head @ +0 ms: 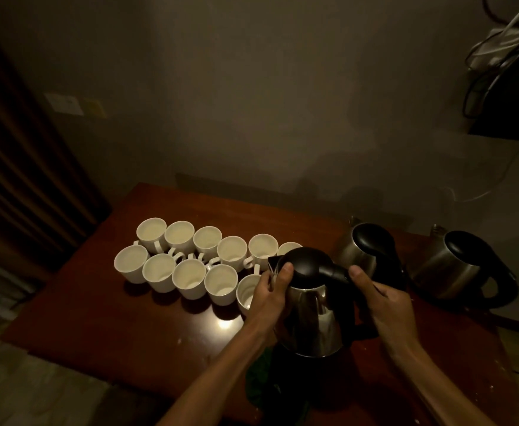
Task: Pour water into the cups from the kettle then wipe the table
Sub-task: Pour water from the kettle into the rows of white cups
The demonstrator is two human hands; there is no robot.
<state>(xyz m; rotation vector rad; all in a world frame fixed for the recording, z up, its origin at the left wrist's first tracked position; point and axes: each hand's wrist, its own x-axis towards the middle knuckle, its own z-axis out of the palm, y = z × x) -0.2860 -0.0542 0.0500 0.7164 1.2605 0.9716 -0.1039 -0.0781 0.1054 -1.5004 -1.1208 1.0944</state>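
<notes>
A steel kettle (309,305) with a black lid and handle hangs over the dark wooden table (129,327), lifted clear of its black base. My right hand (387,305) grips the kettle's handle, thumb on top. My left hand (272,295) steadies the kettle's left side by the spout, thumb on the lid. Several white cups (190,259) stand in two rows to the left; the nearest cup (247,292) sits just under the spout, partly hidden by my left hand. A green cloth (258,382) lies at the table's front edge below the kettle.
Two more steel kettles stand at the right: one (366,253) just behind the held kettle, the other (464,265) farther right. A wall closes off the back of the table. A dark curtain hangs at the left. Cables and a dark object hang top right.
</notes>
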